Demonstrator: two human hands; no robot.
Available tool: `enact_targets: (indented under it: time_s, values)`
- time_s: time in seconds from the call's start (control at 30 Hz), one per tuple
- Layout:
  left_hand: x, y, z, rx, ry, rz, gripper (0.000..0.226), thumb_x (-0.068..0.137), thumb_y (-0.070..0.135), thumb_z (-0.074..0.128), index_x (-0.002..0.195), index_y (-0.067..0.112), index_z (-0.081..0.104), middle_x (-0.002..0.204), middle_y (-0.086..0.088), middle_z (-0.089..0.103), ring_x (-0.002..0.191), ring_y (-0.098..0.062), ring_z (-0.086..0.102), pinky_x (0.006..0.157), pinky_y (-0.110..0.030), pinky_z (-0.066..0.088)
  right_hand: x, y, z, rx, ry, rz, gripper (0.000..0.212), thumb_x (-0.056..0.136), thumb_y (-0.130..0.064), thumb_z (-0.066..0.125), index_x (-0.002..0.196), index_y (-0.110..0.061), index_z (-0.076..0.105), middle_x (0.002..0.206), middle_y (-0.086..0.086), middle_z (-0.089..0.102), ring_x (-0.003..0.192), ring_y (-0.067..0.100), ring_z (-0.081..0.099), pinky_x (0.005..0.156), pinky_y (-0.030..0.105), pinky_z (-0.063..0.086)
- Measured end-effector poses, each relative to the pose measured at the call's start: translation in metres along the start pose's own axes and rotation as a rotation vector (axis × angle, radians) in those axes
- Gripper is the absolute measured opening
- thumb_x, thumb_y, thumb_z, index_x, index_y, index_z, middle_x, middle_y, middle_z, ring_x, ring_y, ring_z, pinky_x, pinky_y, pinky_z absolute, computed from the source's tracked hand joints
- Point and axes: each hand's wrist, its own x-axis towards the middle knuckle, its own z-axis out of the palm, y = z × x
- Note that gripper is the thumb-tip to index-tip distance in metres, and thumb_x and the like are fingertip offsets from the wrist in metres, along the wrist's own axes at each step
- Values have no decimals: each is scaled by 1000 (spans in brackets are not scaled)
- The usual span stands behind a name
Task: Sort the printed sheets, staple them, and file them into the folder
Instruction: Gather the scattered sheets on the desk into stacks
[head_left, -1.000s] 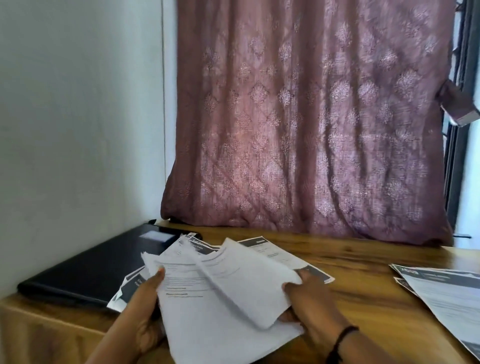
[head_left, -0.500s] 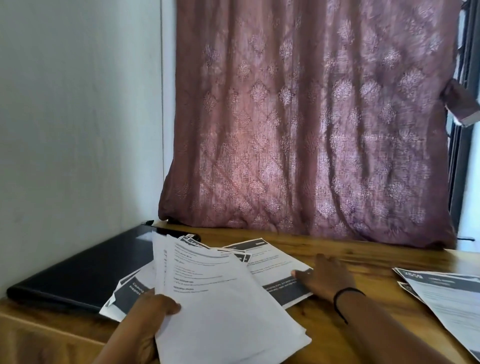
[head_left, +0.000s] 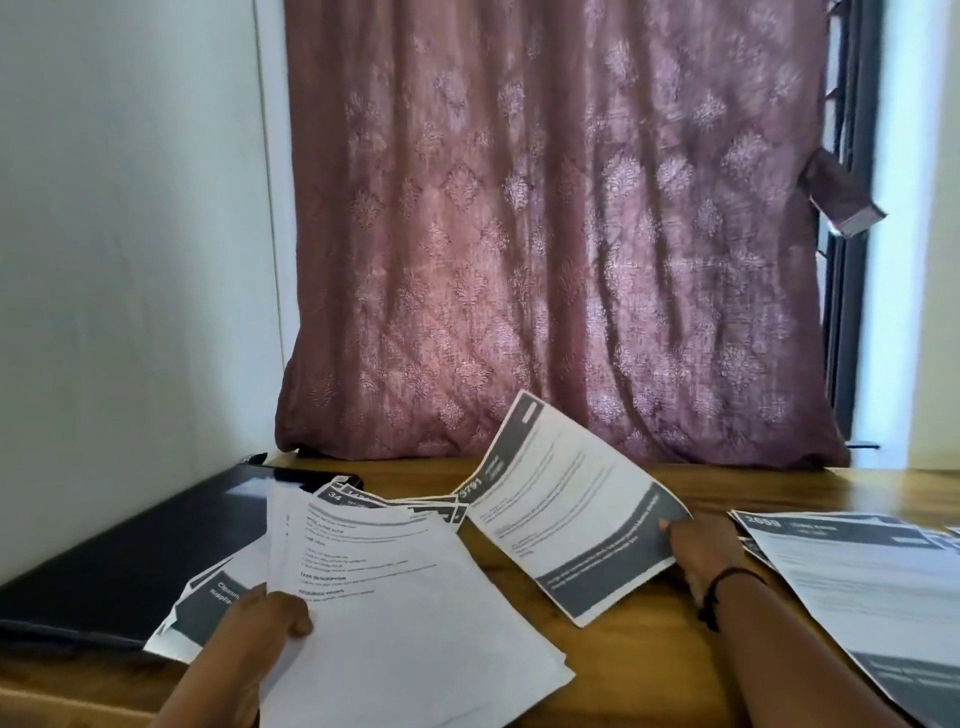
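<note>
Now we see the right hand (head_left: 698, 545) pinching one lifted sheet (head_left: 566, 506), long axis running far-left.
We judge the right pile (head_left: 852, 571) nearest; the left hand (head_left: 260, 629) grips a fanned stack (head_left: 395, 597).

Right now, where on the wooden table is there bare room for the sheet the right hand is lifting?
Bare wood shows behind the lifted sheet, along the curtain, and in front between the left hand's stack and the right forearm. Crowded: the right pile, the fanned sheets and the black folder.
</note>
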Motion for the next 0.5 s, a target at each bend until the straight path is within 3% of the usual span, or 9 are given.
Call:
enact_targets:
  time_s: [0.1, 0.2, 0.27, 0.37, 0.5]
  values:
    - [-6, 7, 6, 6, -24, 9, 11, 69, -12, 62, 70, -6, 53, 96, -26, 57, 82, -35, 47, 72, -35, 36, -1, 6, -18, 178, 10, 78, 22, 94, -8, 57, 106, 9, 56, 101, 20, 57, 90, 38, 56, 64, 23, 51]
    - [-9, 15, 19, -7, -125, -4, 15, 77, -17, 50, 72, -3, 51, 81, -16, 51, 78, -35, 47, 73, -36, 37, -8, 10, -26, 429, 37, 164, 20, 93, -7, 58, 111, 3, 55, 101, 16, 57, 87, 35, 57, 78, 45, 56]
    - [-16, 21, 31, -35, -186, -2, 15, 77, -19, 45, 72, -6, 51, 80, -16, 52, 76, -36, 48, 71, -35, 37, -10, 11, -28, 459, 59, 171, 14, 93, -7, 57, 106, -3, 54, 96, 14, 58, 83, 33, 57, 85, 52, 54]
    - [-22, 25, 49, -102, -260, -23, 16, 74, -21, 40, 78, -10, 51, 99, -27, 58, 94, -45, 54, 79, -39, 41, -15, 14, -35, 448, 97, 150, 16, 93, -10, 58, 106, 0, 55, 103, 17, 58, 84, 33, 57, 88, 51, 53]
    - [-31, 34, 77, -81, -364, -39, 26, 62, -16, 47, 86, -8, 52, 93, -23, 58, 82, -39, 53, 74, -38, 44, -17, 15, -48, 449, 154, 96, 23, 94, -13, 57, 108, 6, 58, 104, 19, 60, 93, 37, 55, 83, 42, 49]
